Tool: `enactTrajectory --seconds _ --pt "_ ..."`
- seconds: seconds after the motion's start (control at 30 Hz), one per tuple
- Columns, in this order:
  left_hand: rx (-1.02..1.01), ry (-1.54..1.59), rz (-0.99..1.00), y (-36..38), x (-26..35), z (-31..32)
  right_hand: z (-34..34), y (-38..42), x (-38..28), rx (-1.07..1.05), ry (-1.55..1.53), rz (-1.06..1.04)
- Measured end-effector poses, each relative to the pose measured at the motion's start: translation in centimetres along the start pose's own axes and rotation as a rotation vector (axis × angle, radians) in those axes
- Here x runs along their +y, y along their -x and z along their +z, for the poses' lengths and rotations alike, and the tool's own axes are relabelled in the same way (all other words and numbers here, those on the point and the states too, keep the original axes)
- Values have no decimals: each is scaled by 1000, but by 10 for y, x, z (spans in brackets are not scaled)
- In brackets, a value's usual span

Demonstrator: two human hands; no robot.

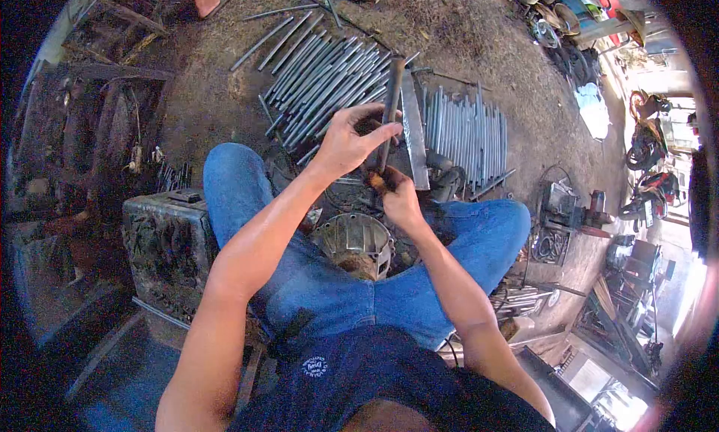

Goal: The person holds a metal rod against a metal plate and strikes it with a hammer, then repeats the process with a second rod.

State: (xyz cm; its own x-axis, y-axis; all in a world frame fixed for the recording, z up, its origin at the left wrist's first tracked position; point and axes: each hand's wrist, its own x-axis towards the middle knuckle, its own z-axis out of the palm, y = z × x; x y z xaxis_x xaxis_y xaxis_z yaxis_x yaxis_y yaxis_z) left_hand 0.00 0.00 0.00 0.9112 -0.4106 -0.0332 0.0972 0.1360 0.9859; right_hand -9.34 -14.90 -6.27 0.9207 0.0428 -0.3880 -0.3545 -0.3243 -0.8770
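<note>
A dark metal tube (392,95) stands nearly upright in front of me, slightly tilted. My left hand (348,141) is closed around its middle, with the thumb across the near side. My right hand (402,201) is closed at the tube's lower end, beside a small orange-brown patch that I cannot make out. Just right of the tube is a long flat metal strip (414,136). Below the hands, between my legs, sits a round ribbed metal housing (352,237).
Many metal rods (322,80) lie heaped on the dirt floor ahead, and a neater row of rods (468,136) lies to the right. A dark metal box (166,237) stands by my left knee. Another person's foot (208,3) shows at top left. Motorbikes (653,196) stand far right.
</note>
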Motion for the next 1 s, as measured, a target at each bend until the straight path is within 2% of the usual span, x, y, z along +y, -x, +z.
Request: enactTrajectory --seconds 0.07,0.17,0.27,0.57,0.77,0.87,1.0 --pt "-31 137 69 -2 -2 1 5 -1 16 30 -50 -51" --pt "6 148 49 -5 -9 0 6 -3 13 -2 -65 -9" --pt "17 115 40 -8 -5 -1 4 -4 10 13 -35 -90" --pt "132 114 45 -10 -5 -3 -1 1 -10 -31 73 -86" --pt "151 35 47 -10 -6 -1 8 -7 22 104 15 -170" --pt "186 79 1 -11 -14 -1 4 1 -4 55 -18 -106" --pt "192 78 55 -12 -11 -1 4 -1 3 22 -51 -121"
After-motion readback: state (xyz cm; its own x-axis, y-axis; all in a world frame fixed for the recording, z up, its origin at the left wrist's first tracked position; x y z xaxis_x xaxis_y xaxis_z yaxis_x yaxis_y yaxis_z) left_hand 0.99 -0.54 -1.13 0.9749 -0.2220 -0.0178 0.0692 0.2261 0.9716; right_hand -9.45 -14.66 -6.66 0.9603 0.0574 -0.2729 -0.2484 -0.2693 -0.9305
